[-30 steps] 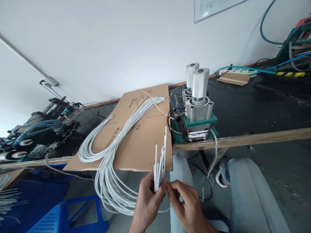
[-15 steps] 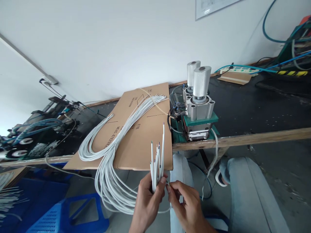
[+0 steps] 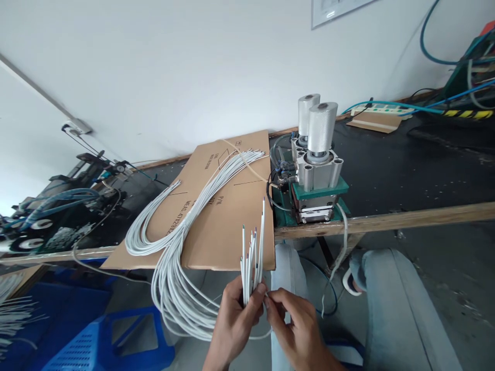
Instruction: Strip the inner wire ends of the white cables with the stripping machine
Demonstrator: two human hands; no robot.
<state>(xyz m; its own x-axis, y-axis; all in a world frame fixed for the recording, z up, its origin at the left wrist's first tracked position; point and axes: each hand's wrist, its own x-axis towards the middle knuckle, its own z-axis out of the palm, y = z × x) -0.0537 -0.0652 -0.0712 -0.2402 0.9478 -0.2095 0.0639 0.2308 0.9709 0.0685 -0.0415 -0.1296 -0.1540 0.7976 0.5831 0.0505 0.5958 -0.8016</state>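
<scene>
My left hand (image 3: 240,314) is wrapped round a bunch of white cables (image 3: 251,263), whose ends stick up unevenly and show small dark or coloured tips. Just right of it, my right hand (image 3: 292,322) pinches a single white cable between thumb and fingertips, close to the left thumb; its end is mostly hidden by the fingers. From the held bunch, the long cable bundle (image 3: 174,278) loops down past the table edge and back up onto a cardboard sheet (image 3: 228,242). There its far ends lie in two groups.
A clamp device with two silver cylinders (image 3: 323,129) stands on the black table (image 3: 394,175), right of the cardboard. Another machine (image 3: 58,206) with blue tubes is at the left. Blue stools (image 3: 154,355) sit below. A power strip (image 3: 382,109) lies at the back wall.
The right fingers have shifted slightly on the pinched cable, and its dark tip is now less visible. The bunch in my left hand has moved very slightly right; the bundle on the cardboard lies still.
</scene>
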